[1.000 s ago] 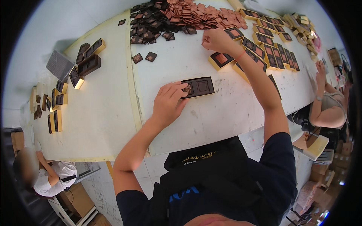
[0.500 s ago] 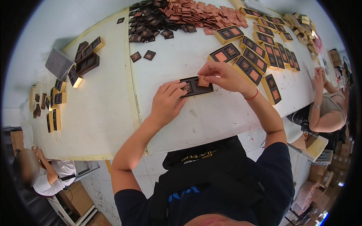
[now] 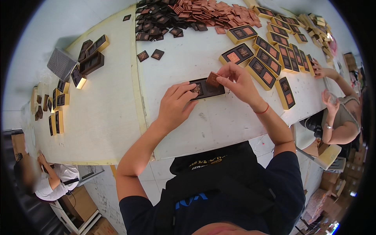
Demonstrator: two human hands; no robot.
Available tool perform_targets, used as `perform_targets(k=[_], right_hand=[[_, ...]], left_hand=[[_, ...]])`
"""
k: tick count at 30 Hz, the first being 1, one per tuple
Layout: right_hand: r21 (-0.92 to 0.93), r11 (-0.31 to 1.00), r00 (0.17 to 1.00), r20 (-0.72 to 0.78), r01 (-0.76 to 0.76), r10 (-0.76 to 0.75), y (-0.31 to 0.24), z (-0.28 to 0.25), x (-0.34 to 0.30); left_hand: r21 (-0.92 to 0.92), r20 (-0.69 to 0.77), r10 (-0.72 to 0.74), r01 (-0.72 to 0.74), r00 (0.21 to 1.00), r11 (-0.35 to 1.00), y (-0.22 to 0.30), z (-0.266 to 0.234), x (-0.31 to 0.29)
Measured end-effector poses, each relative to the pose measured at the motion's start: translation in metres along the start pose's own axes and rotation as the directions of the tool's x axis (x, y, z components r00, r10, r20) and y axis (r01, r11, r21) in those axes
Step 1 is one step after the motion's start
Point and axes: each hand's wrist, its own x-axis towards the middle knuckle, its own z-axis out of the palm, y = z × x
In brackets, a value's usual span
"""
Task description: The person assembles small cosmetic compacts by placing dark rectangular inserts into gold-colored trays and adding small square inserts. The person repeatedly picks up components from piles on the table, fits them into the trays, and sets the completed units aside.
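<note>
A dark two-compartment box [image 3: 216, 92] lies on the table in front of me. My left hand [image 3: 176, 102] grips its left end, with fingers resting over the left compartment, where a dark square piece with a gold print [image 3: 196, 89] sits. Between thumb and fingers, my right hand [image 3: 239, 84] pinches a flat copper-brown square piece [image 3: 212, 79], tilted up over the right compartment. Just beyond that hand stand gold-sided boxes [image 3: 236, 55], each holding a dark square and a copper one.
A heap of dark squares [image 3: 156, 21] and copper squares [image 3: 219, 13] covers the far table. Two loose dark squares [image 3: 158, 54] lie nearer. More boxes [image 3: 92, 64] stand at left beside a grey block [image 3: 61, 64]. Co-workers sit at right [image 3: 344, 111] and lower left [image 3: 55, 182].
My right hand has tipped the copper square up more steeply over the right compartment. The co-worker at right has parted their hands, one now reaching to the row of boxes.
</note>
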Motion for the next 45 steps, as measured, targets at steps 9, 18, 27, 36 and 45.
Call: perform_targets(k=[9,18,27,36,45], right_hand=[[-0.551,0.802,0.915,-0.160,0.229,-0.371,0.028,0.028,-0.030],[-0.781,0.392,0.836,0.287,0.487,-0.467,0.008,0.035,-0.038],[-0.759,0.398,0.846,0.377,0.515,-0.376,0.013,0.025,-0.022],[-0.912,0.358,0.819,-0.356,-0.200,-0.449,0.027,-0.060,-0.142],[-0.779,0.531,0.790,-0.538,-0.334,-0.293,0.064,-0.145,-0.166]], left_hand=[[0.038,-0.004,0.017,-0.017,1.000,0.999,0.003,0.000,-0.001],[0.034,0.008,0.024,-0.024,1.000,0.999,0.003,-0.002,-0.002],[-0.251,-0.150,-0.172,0.131,0.974,0.959,-0.008,-0.002,-0.004],[-0.231,0.102,0.013,0.011,0.995,0.973,-0.043,0.056,0.148],[-0.397,0.133,-0.109,0.154,0.985,0.905,-0.015,0.197,0.195]])
